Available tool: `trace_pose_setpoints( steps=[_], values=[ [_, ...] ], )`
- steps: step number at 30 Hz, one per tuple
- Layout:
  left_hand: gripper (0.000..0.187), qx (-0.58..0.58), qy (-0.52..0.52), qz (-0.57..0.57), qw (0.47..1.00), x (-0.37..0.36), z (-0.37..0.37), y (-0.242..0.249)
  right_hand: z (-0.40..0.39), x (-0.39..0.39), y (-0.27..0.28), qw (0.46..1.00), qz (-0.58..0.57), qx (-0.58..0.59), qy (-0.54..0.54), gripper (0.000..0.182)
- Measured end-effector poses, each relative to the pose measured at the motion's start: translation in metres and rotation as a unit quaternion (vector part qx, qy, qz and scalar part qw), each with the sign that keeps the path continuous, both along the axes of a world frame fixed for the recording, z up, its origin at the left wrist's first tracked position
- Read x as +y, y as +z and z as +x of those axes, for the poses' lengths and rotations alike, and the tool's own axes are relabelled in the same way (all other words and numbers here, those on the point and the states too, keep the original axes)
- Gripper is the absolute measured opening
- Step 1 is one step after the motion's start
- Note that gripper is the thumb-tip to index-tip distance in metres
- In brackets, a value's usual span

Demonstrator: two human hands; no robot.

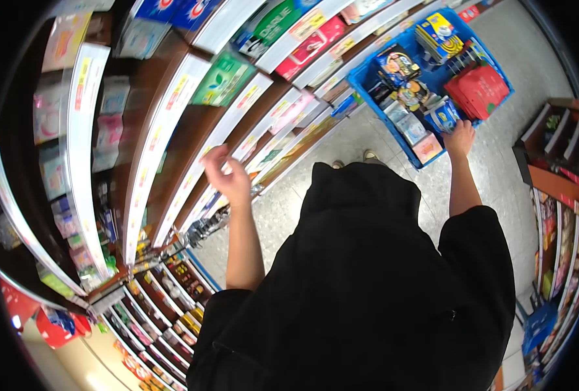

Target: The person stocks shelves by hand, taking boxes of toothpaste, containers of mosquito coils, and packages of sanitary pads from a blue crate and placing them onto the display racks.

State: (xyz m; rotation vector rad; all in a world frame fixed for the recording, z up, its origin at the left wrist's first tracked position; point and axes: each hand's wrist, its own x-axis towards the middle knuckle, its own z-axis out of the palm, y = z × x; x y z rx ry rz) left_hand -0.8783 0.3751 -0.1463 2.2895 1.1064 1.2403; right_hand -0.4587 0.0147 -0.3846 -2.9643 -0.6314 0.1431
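Note:
My right hand [459,138] is at the near edge of a blue crate [395,138], its fingers closed against a blue packet [444,116]; whether it grips the packet or the rim is unclear. In the crate lie a red bag [477,91], a yellow and blue pack [439,36], dark round-labelled packs [398,63] and a pink and white packet [427,148]. My left hand [227,174] hangs in front of the shelf edges with curled, parted fingers and nothing visible in it. A green pack [223,79] stands on the shelf above it.
Tall shelves with white price rails [165,150] run along the left. Pale floor [498,156] shows around the crate. Another shelf unit [553,156] stands at the right edge, with a blue bag [539,326] low down. More stocked shelves [152,309] are at lower left.

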Motion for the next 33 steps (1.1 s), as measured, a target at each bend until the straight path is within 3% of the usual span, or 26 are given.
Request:
trace_pose_setpoints(
  steps=[3,4,7,8,11,14,16,18,20,21,22,23,25,27,29,30,33],
  values=[
    [0.023,0.035,-0.051,0.018,0.998,-0.019,0.008,-0.006,-0.001,-0.005,0.001,0.995,0.088,-0.043,0.035,0.054],
    [0.022,0.001,-0.065,-0.047,0.997,-0.030,0.017,-0.004,0.001,-0.006,0.002,0.984,0.129,-0.109,0.058,0.051],
    [0.017,0.014,-0.152,-0.128,0.980,-0.041,0.024,-0.019,-0.014,0.019,0.072,0.971,0.231,0.038,-0.038,0.052],
    [0.021,0.034,-0.176,-0.197,0.964,-0.046,0.029,-0.017,-0.016,0.021,0.081,0.963,0.265,0.037,0.016,0.056],
    [0.044,0.038,-0.237,-0.363,0.900,-0.061,0.052,-0.010,-0.044,0.057,0.146,0.924,0.294,0.205,0.130,0.066],
    [0.062,0.091,-0.298,-0.446,0.839,-0.067,0.058,-0.009,-0.087,0.104,0.184,0.824,0.311,0.364,0.302,0.077],
    [0.065,0.154,-0.336,-0.459,0.808,-0.069,0.058,-0.003,-0.125,0.132,0.197,0.752,0.364,0.389,0.388,0.072],
    [0.060,0.123,-0.316,-0.486,0.806,-0.066,0.047,0.006,-0.155,0.154,0.219,0.696,0.351,0.490,0.391,0.072],
    [0.050,0.037,-0.305,-0.510,0.804,-0.049,0.023,0.006,-0.176,0.169,0.212,0.681,0.449,0.441,0.374,0.071],
    [0.049,-0.020,-0.224,-0.536,0.814,-0.037,0.002,0.008,-0.186,0.173,0.204,0.670,0.496,0.415,0.364,0.071],
    [0.049,-0.078,-0.141,-0.556,0.815,-0.025,-0.020,0.016,-0.186,0.174,0.192,0.683,0.492,0.400,0.363,0.070],
    [0.051,-0.109,-0.102,-0.519,0.841,-0.009,-0.039,0.025,-0.183,0.171,0.188,0.715,0.466,0.390,0.345,0.069],
    [0.054,-0.252,-0.027,-0.481,0.839,0.018,-0.066,0.048,-0.174,0.161,0.178,0.775,0.409,0.369,0.308,0.069],
    [0.056,-0.300,-0.016,-0.448,0.842,0.050,-0.084,0.062,-0.167,0.146,0.161,0.813,0.364,0.351,0.289,0.056],
    [0.057,-0.238,0.024,-0.404,0.883,0.079,-0.097,0.069,-0.158,0.132,0.146,0.841,0.311,0.349,0.272,0.049],
    [0.055,-0.258,0.027,-0.406,0.876,0.086,-0.096,0.071,-0.155,0.125,0.140,0.848,0.301,0.344,0.267,0.047],
    [0.050,-0.232,-0.018,-0.352,0.907,0.100,-0.078,0.066,-0.150,0.102,0.124,0.867,0.276,0.337,0.241,0.042]
  ],
)
